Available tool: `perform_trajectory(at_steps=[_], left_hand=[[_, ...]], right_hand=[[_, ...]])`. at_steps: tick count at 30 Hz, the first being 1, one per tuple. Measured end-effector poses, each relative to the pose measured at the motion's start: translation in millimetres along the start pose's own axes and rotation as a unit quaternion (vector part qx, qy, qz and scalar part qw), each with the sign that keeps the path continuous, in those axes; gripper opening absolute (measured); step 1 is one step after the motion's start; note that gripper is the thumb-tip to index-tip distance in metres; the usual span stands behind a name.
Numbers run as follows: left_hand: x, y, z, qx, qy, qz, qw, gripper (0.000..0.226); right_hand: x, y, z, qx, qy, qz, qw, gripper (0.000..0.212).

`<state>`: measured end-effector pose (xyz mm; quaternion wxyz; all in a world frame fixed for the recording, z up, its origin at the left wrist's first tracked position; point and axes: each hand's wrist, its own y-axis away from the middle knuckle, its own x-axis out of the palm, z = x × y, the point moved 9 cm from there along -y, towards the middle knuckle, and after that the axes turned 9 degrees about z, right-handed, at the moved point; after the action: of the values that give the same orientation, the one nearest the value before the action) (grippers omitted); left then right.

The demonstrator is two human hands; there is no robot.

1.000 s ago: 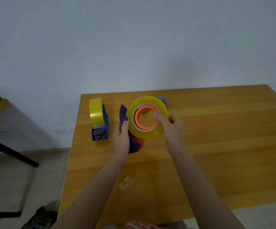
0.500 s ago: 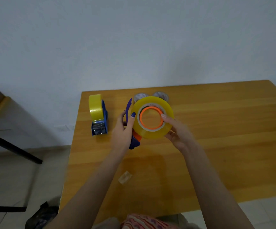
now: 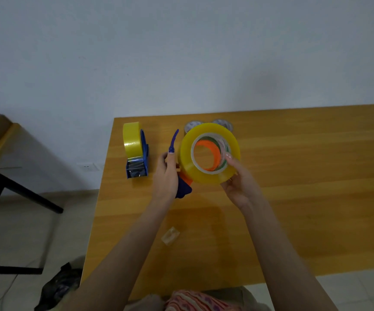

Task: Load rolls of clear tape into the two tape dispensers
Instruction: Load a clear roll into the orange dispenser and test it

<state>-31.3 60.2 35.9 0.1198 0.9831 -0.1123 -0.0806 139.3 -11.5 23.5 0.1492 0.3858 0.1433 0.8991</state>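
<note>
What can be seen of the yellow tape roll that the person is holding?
The tape roll is a thick ring of yellowish clear tape on a pale core. It is held on edge over the table, open face toward the camera. The right hand grips its lower right rim, thumb inside the core. An orange hub of the blue dispenser, held by the left hand, shows through the core.

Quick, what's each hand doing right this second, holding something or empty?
Left hand: closed, gripping the blue tape dispenser.
Right hand: closed, holding the tape roll by its edge.
</note>
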Motion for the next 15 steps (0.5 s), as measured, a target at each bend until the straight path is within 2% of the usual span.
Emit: perform_trajectory(at_steps=[3, 6, 8, 11, 12, 15], left_hand=[[-7.5, -3.7, 15.5, -0.042, -0.013, -0.010, 0.999, 0.038], [-14.5, -5.3, 30.5, -0.077, -0.011, -0.013, 0.997, 0.039], [-16.4, -6.5, 34.9, -0.095, -0.007, -0.011, 0.995, 0.041], [-14.3, -9.3, 33.0, -0.105, -0.001, -0.001, 0.994, 0.041], [-13.0, -9.8, 31.5, -0.105, 0.001, 0.003, 0.994, 0.040], [-9.8, -11.7, 27.9, -0.098, -0.003, 0.016, 0.995, 0.039]], right_hand=[[11.6, 4.1, 10.7, -0.019, -0.030, 0.027, 0.999, 0.028], [23.3, 8.5, 39.6, -0.095, -0.017, 0.043, 0.994, 0.026], [31.5, 15.7, 65.3, -0.183, 0.100, 0.012, 0.978, 0.029], [44.4, 28.9, 89.5, -0.257, 0.353, -0.084, 0.896, 0.048], [48.6, 30.9, 91.4, -0.266, 0.388, -0.090, 0.878, 0.050], [61.1, 29.4, 87.8, -0.275, 0.431, -0.063, 0.857, 0.050]])
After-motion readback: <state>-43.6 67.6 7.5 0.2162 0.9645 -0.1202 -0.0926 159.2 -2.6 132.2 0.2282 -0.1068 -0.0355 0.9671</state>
